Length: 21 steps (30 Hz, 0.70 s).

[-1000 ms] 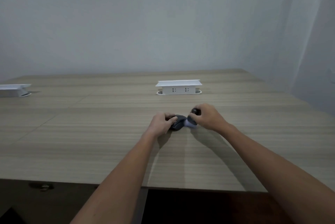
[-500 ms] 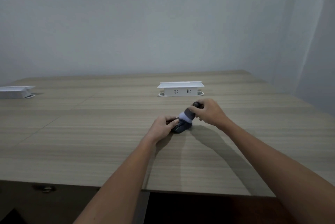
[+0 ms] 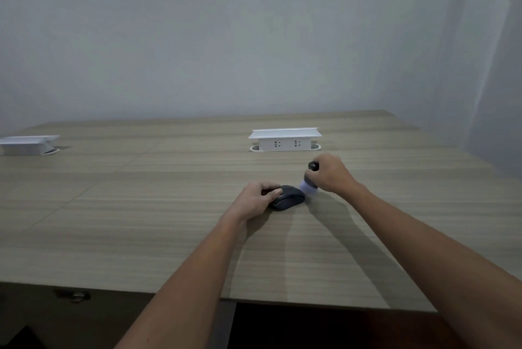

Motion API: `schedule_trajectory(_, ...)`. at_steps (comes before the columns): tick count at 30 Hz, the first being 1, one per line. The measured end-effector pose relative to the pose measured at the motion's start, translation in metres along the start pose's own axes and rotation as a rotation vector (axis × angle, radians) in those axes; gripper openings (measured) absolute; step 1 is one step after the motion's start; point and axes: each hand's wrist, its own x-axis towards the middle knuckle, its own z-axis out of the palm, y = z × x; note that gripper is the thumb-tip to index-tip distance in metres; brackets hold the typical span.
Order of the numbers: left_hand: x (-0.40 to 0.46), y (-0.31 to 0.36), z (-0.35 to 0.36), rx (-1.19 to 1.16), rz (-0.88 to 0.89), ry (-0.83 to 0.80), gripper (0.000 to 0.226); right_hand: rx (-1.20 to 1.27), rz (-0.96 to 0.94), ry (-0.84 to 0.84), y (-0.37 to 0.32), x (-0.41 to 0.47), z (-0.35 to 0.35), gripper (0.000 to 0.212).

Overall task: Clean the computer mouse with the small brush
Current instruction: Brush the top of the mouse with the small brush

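Note:
A dark computer mouse [image 3: 288, 197] lies on the wooden table [image 3: 141, 221] near its middle. My left hand [image 3: 255, 199] grips the mouse from its left side, fingers curled over its near end. My right hand [image 3: 330, 175] is closed around a small brush [image 3: 309, 179] with a dark handle and pale bristles. The bristles point down and sit at the mouse's right end, blurred by motion.
A white pop-up socket box [image 3: 285, 139] stands behind the mouse, and a second white box [image 3: 28, 144] stands at the far left. A grey wall runs behind the table. The table's front edge [image 3: 310, 302] is near me.
The brush has swept from on top of the mouse to its right end, and my right hand has moved right. My left hand has stayed on the mouse.

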Motion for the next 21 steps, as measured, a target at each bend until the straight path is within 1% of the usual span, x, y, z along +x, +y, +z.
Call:
schedule_trajectory(3,0.001,-0.001,-0.001,-0.03,0.014,-0.019,0.027,0.142,-0.053,-0.075,-0.005,-0.005,0.001,0.022)
schedule_trajectory(4,0.001,0.001,-0.002,-0.036,0.011,-0.019,0.027,0.145,-0.043,-0.1,-0.006,-0.006,0.001,0.02)
schedule_trajectory(6,0.0,0.003,-0.002,-0.041,0.001,-0.015,0.027,0.065,-0.026,-0.101,-0.004,-0.004,-0.001,0.018)
schedule_trajectory(8,-0.002,0.005,-0.002,-0.023,-0.005,-0.008,0.026,-0.009,-0.023,-0.043,-0.005,-0.001,-0.005,0.018)
schedule_trajectory(9,-0.003,0.006,-0.003,-0.022,-0.008,-0.01,0.026,0.005,-0.039,-0.027,-0.005,0.0,-0.006,0.019)
schedule_trajectory(11,-0.005,0.006,-0.004,-0.029,-0.005,-0.017,0.025,0.09,-0.087,-0.069,-0.008,-0.004,-0.007,0.023)
schedule_trajectory(13,-0.006,0.007,-0.004,-0.033,-0.002,-0.018,0.025,0.088,-0.071,-0.108,-0.005,-0.009,-0.005,0.023)
schedule_trajectory(14,-0.007,0.008,-0.004,-0.04,-0.002,-0.015,0.026,0.039,-0.061,-0.096,-0.001,-0.01,-0.002,0.023)
schedule_trajectory(17,-0.007,0.011,-0.003,-0.037,-0.01,-0.007,0.027,-0.089,-0.03,0.013,0.013,-0.014,0.0,0.024)
schedule_trajectory(19,-0.007,0.011,-0.003,-0.025,-0.009,-0.005,0.028,-0.053,-0.07,0.066,0.014,-0.019,0.001,0.025)
schedule_trajectory(21,-0.007,0.012,-0.002,-0.012,-0.013,-0.003,0.027,0.025,-0.086,0.083,0.009,-0.027,0.0,0.027)
